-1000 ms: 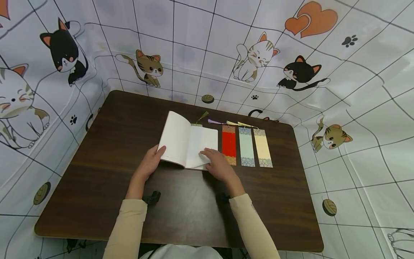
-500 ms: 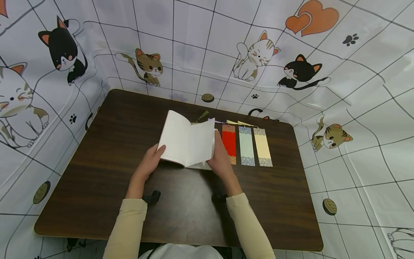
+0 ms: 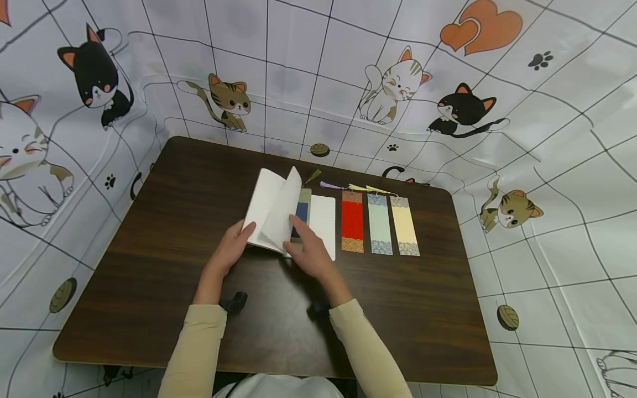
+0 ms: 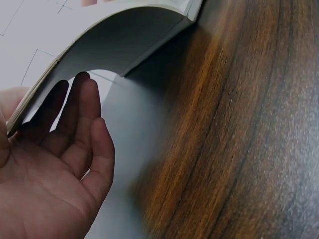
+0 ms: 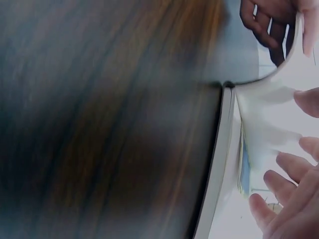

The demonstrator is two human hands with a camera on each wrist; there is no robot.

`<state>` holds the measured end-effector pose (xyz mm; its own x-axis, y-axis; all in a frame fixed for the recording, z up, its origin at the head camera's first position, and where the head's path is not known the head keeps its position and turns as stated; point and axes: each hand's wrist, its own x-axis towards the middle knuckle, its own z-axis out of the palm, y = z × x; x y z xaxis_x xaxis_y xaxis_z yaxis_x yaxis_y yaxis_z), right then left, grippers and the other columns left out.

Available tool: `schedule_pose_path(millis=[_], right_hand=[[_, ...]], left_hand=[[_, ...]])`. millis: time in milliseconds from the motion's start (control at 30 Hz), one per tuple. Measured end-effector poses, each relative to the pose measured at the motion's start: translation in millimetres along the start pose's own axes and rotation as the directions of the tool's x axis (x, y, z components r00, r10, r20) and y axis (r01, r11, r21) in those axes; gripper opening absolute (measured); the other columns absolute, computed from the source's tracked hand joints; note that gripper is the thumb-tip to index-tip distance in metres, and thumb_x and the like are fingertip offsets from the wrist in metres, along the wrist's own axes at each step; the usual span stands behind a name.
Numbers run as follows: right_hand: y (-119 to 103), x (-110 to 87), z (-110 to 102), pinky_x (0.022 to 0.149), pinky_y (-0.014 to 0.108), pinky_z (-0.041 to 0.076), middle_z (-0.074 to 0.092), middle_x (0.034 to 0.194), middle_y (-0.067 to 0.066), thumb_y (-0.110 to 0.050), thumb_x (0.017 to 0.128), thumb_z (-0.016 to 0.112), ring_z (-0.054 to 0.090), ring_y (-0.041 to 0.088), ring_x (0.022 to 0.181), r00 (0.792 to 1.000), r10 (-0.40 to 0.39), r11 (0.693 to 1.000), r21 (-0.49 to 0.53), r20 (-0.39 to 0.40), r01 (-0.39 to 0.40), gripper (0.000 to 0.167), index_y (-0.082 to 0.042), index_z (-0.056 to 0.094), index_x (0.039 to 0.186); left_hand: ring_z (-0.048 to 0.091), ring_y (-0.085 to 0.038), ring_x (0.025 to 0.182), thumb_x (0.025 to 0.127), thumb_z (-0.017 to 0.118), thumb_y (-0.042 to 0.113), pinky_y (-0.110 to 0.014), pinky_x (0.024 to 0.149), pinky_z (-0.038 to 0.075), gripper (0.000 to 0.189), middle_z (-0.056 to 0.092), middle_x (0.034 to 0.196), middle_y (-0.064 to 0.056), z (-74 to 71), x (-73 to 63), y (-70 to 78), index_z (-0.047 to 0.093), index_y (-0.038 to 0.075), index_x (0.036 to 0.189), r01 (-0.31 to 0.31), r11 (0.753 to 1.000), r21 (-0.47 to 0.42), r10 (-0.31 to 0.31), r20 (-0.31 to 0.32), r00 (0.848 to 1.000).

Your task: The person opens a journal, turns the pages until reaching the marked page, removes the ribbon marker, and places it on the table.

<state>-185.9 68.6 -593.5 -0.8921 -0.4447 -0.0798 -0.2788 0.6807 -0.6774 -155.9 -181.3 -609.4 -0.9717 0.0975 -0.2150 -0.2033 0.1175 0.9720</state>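
Observation:
An open notebook with blank white pages lies tilted near the table's middle. My left hand holds its raised left half, thumb on the page; the left wrist view shows the fingers beneath the cover. My right hand is at a lifted leaf that stands up near the spine. In the right wrist view, its fairly straight fingers are spread against the white paper. A bookmark with a blue panel and green tassel lies inside, partly hidden by the leaf and right hand.
Right of the notebook lie a red bookmark, a pale green bookmark and a cream bookmark, side by side with tassels at the top. The dark wooden table meets a cat-print sheet behind.
My right hand has moved left from the right page's edge, carrying a leaf over toward the left half. The blue-panelled bookmark has come into view. My left hand stays in place.

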Motion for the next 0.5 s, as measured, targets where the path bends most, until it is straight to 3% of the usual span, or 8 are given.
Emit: schedule_pose_path(millis=[167, 367, 467, 500], right_hand=[[-7, -1.0, 6, 0.129, 0.063, 0.032, 0.031, 0.178, 0.007, -0.041, 0.110, 0.061, 0.035, 0.034, 0.162, 0.999, -0.049, 0.998, -0.038, 0.018, 0.050, 0.067, -0.029, 0.036, 0.170], [-12, -1.5, 9, 0.124, 0.069, 0.034, 0.033, 0.176, 0.014, -0.043, 0.111, 0.058, 0.037, 0.038, 0.160, 0.997, -0.071, 0.994, -0.085, 0.034, 0.073, 0.061, -0.028, 0.041, 0.168], [-15, -2.0, 10, 0.124, 0.070, 0.033, 0.032, 0.177, 0.013, -0.045, 0.111, 0.057, 0.035, 0.036, 0.162, 0.997, -0.063, 0.994, -0.082, 0.045, 0.066, 0.062, -0.027, 0.040, 0.168], [-16, -2.0, 10, 0.124, 0.070, 0.033, 0.031, 0.177, 0.013, -0.046, 0.111, 0.056, 0.034, 0.036, 0.162, 0.997, -0.061, 0.994, -0.083, 0.047, 0.065, 0.063, -0.027, 0.039, 0.169]], left_hand=[[0.037, -0.038, 0.159, 0.115, 0.041, 0.055, -0.060, 0.130, 0.028, 0.072, 0.044, 0.169, -0.020, 2.2, 1.0, 3.1, 0.031, 0.010, 0.170, 0.027, 1.000, -0.012, -0.027, 0.001, 1.000], [0.000, -0.038, 0.169, 0.116, 0.025, 0.059, -0.061, 0.136, 0.005, 0.080, 0.006, 0.182, -0.017, 1.0, 0.9, 7.2, 0.009, 0.005, 0.173, 0.102, 0.994, -0.036, -0.101, 0.037, 0.994], [0.000, -0.037, 0.169, 0.114, 0.023, 0.065, -0.060, 0.136, 0.004, 0.086, 0.007, 0.182, -0.017, 1.3, 1.0, 6.0, 0.011, 0.003, 0.173, 0.098, 0.994, -0.043, -0.096, 0.040, 0.995], [0.007, -0.038, 0.168, 0.113, 0.024, 0.066, -0.061, 0.135, 0.008, 0.087, 0.013, 0.181, -0.018, 2.0, 0.9, 5.3, 0.015, 0.003, 0.173, 0.088, 0.995, -0.040, -0.087, 0.043, 0.995]])
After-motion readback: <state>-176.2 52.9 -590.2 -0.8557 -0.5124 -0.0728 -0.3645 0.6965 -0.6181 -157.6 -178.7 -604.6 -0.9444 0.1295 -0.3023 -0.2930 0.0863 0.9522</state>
